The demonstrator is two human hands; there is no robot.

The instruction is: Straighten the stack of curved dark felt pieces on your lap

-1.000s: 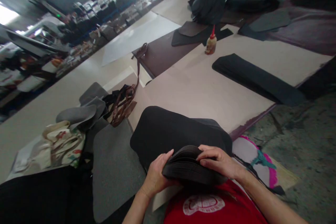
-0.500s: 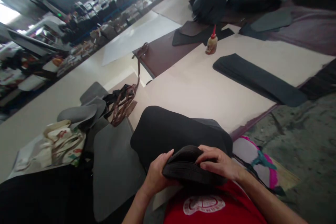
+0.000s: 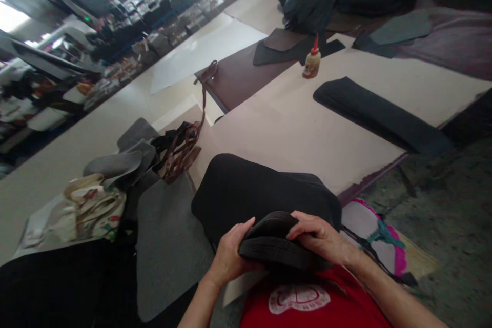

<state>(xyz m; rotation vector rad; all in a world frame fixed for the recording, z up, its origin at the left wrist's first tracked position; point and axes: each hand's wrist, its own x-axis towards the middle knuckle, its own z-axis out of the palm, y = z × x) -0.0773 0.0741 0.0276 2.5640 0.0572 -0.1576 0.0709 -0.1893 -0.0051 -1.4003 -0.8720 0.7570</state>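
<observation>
Close to my red shirt, both hands hold a bent bundle of black leather-like pieces (image 3: 274,252), its layers bowed apart in the middle. My left hand (image 3: 233,250) grips its left end, thumb on top and the other fingers underneath. On the right side my right hand (image 3: 317,236) pinches the upper layers, its fingertips curled into the gap. Behind the bundle lies a larger black rounded panel (image 3: 246,189) at the table's near edge. A grey panel (image 3: 165,251) sits to the left of my left hand.
A glue bottle (image 3: 312,61) with a red nozzle stands on the pale table (image 3: 269,123). Near it lies a long black stack (image 3: 380,113). Brown straps (image 3: 182,151) and a patterned cloth bag (image 3: 94,207) are at left. A pink-edged cushion (image 3: 384,236) is below the table edge at right.
My right fingertips have pressed slightly deeper into the gap between the bundle's layers. My left hand keeps its grip, and the things on the table stay where they were.
</observation>
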